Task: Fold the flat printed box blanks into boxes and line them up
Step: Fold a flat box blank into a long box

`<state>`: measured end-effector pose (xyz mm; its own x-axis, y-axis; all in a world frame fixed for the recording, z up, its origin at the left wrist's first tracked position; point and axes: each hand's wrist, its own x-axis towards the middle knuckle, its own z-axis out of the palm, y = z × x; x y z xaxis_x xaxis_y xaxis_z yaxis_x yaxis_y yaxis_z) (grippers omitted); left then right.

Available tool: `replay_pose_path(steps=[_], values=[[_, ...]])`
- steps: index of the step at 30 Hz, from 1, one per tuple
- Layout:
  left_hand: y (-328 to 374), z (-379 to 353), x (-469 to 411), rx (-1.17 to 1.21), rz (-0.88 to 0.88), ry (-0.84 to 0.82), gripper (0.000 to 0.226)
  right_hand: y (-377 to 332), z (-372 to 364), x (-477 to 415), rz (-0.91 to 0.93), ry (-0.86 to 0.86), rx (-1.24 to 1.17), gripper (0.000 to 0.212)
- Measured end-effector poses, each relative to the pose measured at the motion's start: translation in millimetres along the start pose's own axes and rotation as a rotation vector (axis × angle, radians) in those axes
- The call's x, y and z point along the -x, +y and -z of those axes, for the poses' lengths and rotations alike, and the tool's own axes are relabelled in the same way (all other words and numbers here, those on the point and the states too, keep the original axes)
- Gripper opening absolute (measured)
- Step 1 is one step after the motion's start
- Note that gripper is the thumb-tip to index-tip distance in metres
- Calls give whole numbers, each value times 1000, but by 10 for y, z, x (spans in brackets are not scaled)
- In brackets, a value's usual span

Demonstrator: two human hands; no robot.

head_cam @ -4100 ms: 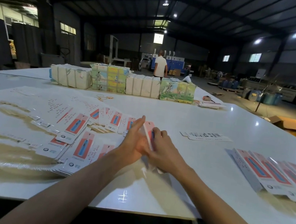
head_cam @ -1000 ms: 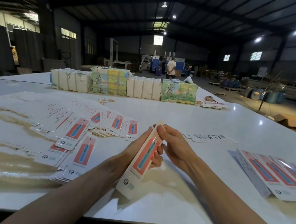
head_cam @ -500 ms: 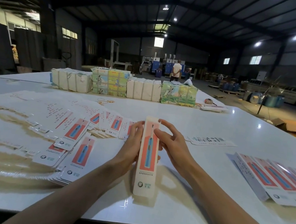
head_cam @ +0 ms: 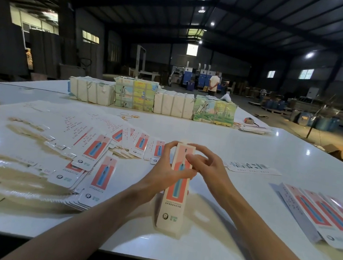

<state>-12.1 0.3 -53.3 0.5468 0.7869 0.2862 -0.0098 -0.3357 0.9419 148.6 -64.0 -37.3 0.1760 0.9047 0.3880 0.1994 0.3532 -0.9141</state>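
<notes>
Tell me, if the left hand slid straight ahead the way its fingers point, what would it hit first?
Probably nothing nearby: the left hand, gripping the toothbrush box, points across the table toward the far white wrapped bundle, though depth is unclear.

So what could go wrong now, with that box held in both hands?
The box is thin card, gripped mid-length by the left hand; too hard a squeeze might crease it. The right hand works at its far end, where a flap could tuck crooked. Its near end stands close to the fanned flat blanks, so a swing might scatter them.
</notes>
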Motion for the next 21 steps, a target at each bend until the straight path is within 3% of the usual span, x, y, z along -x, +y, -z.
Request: replay_pose_path(steps=[6,10,14,16,21], values=[[3,6,-9,-57,80,-31,86,-2,-7,7,-37,-32,83,7],[-2,-1,11,-59,121,-51,89,15,12,-2,-84,-56,37,17],[41,-15,39,19,164,-130,88,21,39,-56,-90,81,-97,33],[64,-31,61,-14,163,-180,86,31,84,-84,-138,144,-160,31],[84,-24,81,-46,174,-263,85,66,171,-92,-120,97,-73,18]])
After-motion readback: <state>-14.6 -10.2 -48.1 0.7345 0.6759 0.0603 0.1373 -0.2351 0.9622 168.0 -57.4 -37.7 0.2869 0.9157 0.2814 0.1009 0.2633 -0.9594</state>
